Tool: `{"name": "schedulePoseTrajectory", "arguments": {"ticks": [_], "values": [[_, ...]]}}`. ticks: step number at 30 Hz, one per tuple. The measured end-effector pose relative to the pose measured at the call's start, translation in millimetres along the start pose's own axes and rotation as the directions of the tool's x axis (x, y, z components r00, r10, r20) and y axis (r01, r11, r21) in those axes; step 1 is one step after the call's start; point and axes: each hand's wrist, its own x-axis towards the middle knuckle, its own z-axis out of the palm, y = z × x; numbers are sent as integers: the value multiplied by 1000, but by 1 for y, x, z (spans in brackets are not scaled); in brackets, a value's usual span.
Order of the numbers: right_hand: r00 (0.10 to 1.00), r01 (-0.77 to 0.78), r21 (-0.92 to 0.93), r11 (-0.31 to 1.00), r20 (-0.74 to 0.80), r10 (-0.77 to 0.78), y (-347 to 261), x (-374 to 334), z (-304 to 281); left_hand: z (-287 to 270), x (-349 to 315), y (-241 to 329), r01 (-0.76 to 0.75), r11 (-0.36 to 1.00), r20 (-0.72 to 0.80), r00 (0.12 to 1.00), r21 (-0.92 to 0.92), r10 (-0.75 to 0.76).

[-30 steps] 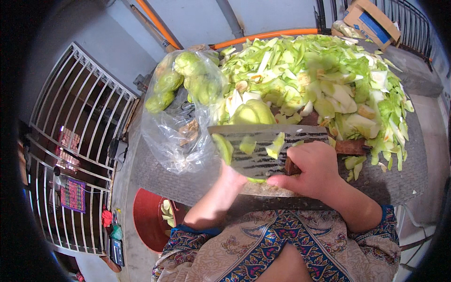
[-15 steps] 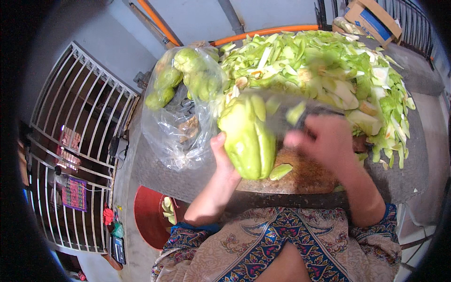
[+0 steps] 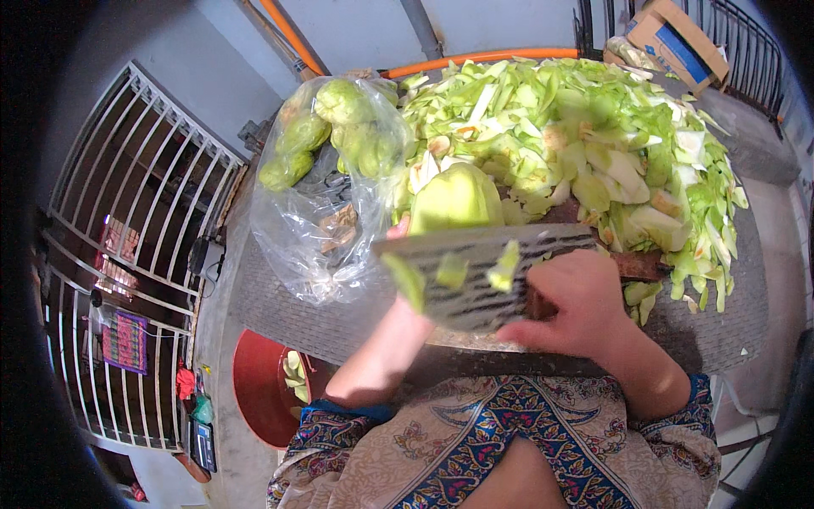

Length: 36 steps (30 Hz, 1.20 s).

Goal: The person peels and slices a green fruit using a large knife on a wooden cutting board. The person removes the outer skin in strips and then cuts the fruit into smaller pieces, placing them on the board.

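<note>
A pale green chayote (image 3: 458,199) stands upright in my left hand (image 3: 409,316), which is mostly hidden behind the blade; a thumb tip shows at the chayote's left side. My right hand (image 3: 577,301) is closed round the handle of a broad cleaver (image 3: 479,297). The blade lies across the front of the chayote and covers its lower part. Several green slices of peel cling to the blade. A brown wooden board (image 3: 640,265) shows partly beneath the cleaver and my right hand.
A large heap of green peelings (image 3: 526,110) covers the table's far and right side. Whole chayotes fill a clear plastic bag (image 3: 292,229) at the left. Below the table's left edge stands a red bucket (image 3: 259,390) with peelings. A cardboard box (image 3: 678,47) is far right.
The cleaver has come down from beside the chayote's upper right to in front of it, toward me. My right hand has moved lower; my left hand still holds the chayote.
</note>
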Motion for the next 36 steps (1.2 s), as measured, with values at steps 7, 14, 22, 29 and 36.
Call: {"name": "schedulePoseTrajectory", "arguments": {"ticks": [7,14,22,29,36], "values": [[987,129,13,992,-101,-127,-3,-4,16,-7,3,3,26,999,212,977,21,-30],[918,-378,-190,906,-201,341,63,15,6,-1,-3,7,28,996,376,927,-90,8],[818,-525,-17,851,-287,499,63,12,-14,9,-4,8,91,980,384,923,-174,-17],[846,-501,-25,865,-225,483,56,11,-7,-6,4,56,-413,819,116,908,398,402],[858,-486,-106,868,-249,450,60,12,-1,22,-9,58,-117,-594,398,840,796,368]]}}
